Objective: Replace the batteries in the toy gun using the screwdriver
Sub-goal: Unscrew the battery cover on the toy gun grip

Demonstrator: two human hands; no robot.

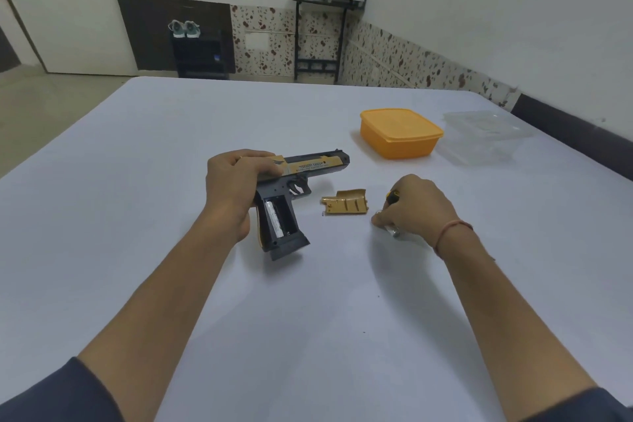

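White tabletop (171, 147) carries a black-and-gold toy gun (318, 166), its grip compartment open with one silver battery (273, 219) inside. The left hand (233, 178) grips the gun's rear. Right of the gun lies the gold cover (344, 204). Further right, the right hand (414, 205) has fingers curled on a loose battery (392, 230), with a screwdriver (393, 196) handle showing just beyond it. Beyond the gun sits an orange box (400, 133).

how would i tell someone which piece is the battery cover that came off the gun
Start at the white table, near its middle. Between the toy gun held by the left hand and the right hand lies the battery cover. It is the only loose gold ribbed plate, far smaller than the orange lidded box behind it.
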